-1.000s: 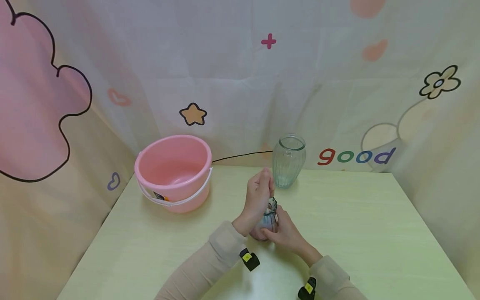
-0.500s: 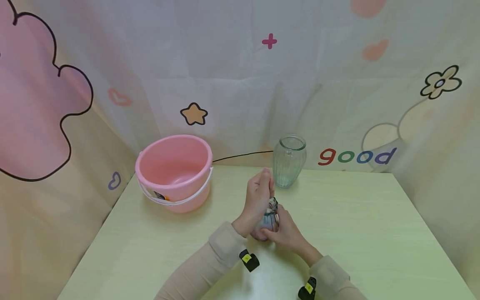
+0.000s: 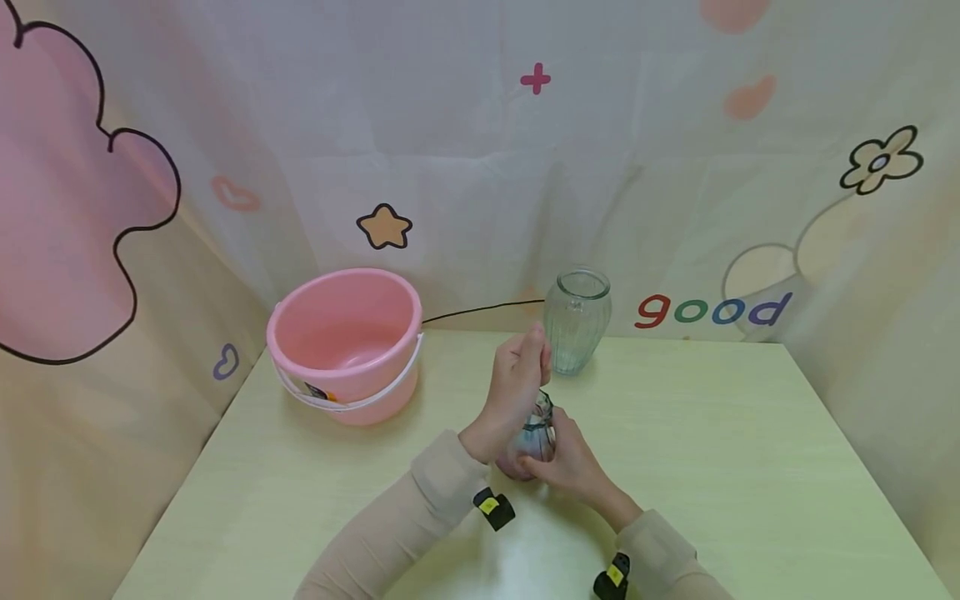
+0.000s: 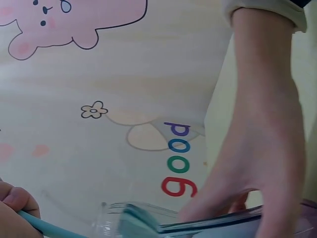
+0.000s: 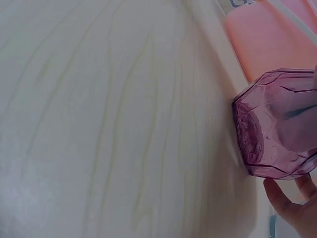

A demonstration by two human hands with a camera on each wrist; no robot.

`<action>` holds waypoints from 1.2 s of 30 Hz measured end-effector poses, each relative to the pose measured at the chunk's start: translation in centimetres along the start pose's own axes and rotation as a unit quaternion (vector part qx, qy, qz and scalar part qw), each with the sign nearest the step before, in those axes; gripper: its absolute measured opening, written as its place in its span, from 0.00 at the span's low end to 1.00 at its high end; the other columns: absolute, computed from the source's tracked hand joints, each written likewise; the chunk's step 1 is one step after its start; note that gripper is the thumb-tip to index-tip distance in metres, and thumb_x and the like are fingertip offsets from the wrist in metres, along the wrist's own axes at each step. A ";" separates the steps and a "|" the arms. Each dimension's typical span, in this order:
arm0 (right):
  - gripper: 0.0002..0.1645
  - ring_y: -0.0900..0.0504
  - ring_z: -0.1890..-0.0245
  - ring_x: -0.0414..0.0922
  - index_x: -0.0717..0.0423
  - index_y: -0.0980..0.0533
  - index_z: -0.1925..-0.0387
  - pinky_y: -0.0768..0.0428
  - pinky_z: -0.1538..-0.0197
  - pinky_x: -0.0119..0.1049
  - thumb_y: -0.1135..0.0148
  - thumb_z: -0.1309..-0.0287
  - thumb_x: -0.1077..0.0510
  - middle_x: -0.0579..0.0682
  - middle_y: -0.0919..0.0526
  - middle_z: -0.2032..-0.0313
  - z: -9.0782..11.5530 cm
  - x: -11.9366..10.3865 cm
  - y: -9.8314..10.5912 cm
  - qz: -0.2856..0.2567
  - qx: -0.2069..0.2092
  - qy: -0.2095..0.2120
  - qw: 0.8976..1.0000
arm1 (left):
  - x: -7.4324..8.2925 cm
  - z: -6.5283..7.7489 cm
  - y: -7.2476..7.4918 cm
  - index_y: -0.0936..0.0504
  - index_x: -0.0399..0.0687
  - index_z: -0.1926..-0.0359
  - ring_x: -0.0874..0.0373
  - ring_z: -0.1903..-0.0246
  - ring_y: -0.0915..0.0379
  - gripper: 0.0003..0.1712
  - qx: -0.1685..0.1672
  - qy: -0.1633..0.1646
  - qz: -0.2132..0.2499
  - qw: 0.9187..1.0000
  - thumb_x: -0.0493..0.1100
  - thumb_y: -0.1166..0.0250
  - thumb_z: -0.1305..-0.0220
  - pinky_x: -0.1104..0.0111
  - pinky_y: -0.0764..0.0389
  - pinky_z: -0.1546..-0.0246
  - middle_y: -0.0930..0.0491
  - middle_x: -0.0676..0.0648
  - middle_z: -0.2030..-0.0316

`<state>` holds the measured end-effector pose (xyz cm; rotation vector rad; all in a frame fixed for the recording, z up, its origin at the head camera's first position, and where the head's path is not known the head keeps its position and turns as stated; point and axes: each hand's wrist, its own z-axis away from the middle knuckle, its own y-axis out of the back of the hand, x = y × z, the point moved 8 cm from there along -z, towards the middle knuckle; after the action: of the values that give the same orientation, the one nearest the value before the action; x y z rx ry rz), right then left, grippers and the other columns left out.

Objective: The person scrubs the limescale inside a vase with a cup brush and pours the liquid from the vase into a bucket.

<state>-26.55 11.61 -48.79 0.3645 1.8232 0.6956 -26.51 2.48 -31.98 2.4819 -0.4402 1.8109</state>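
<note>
purple faceted glass vase [image 5: 277, 129], centre of the head view just below mid-height, top leaning slightly right. deep purple at the base, bluish toward the neck, rim wavy and dark-edged; angular facets, see-through. right hand [image 3: 573, 462] grips its body, thumb at front. left hand [image 3: 513, 379] is curled round a teal rod [image 4: 52, 230] above the mouth; a teal streak shows through the glass. can't tell if the base touches the table [image 3: 712, 450]. clear ribbed vase [image 3: 576, 325] stands behind, upper right of the hands.
</note>
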 end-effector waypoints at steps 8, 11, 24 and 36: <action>0.43 0.30 0.52 0.44 0.57 0.40 0.44 0.28 0.50 0.42 0.26 0.59 0.54 0.50 0.29 0.51 0.0 0.1 -0.1 0.000 -0.005 -0.028 1.000 | 1.5 -0.5 0.1 0.40 0.35 0.81 0.61 0.87 0.51 0.25 -0.001 -0.019 0.001 1.000 0.45 0.61 0.27 0.72 0.45 0.82 0.45 0.55 0.88; 0.43 0.30 0.53 0.44 0.57 0.39 0.44 0.28 0.51 0.41 0.26 0.60 0.54 0.50 0.29 0.52 0.0 0.1 -0.1 -0.001 0.000 -0.023 1.000 | 1.4 -0.4 0.1 0.40 0.35 0.81 0.62 0.87 0.51 0.25 0.002 -0.017 0.008 1.000 0.45 0.61 0.27 0.73 0.46 0.83 0.45 0.55 0.89; 0.42 0.31 0.58 0.42 0.61 0.38 0.47 0.29 0.57 0.36 0.25 0.62 0.55 0.51 0.28 0.55 -0.1 -0.3 0.3 0.019 0.023 0.009 1.000 | 0.5 -0.1 -0.1 0.41 0.31 0.79 0.63 0.86 0.50 0.25 -0.012 -0.032 0.014 0.999 0.43 0.62 0.27 0.73 0.44 0.81 0.44 0.54 0.87; 0.40 0.33 0.61 0.42 0.62 0.37 0.49 0.32 0.60 0.31 0.25 0.63 0.57 0.52 0.27 0.56 0.1 -0.7 0.3 0.002 0.037 0.048 0.998 | -2.3 0.4 -0.1 0.41 0.31 0.78 0.64 0.87 0.50 0.25 -0.009 0.005 0.041 0.999 0.45 0.61 0.27 0.73 0.45 0.82 0.43 0.55 0.88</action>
<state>-26.24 11.48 -48.03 0.3877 1.9441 0.6595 -26.72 2.93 -34.27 2.4757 -0.5652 1.8391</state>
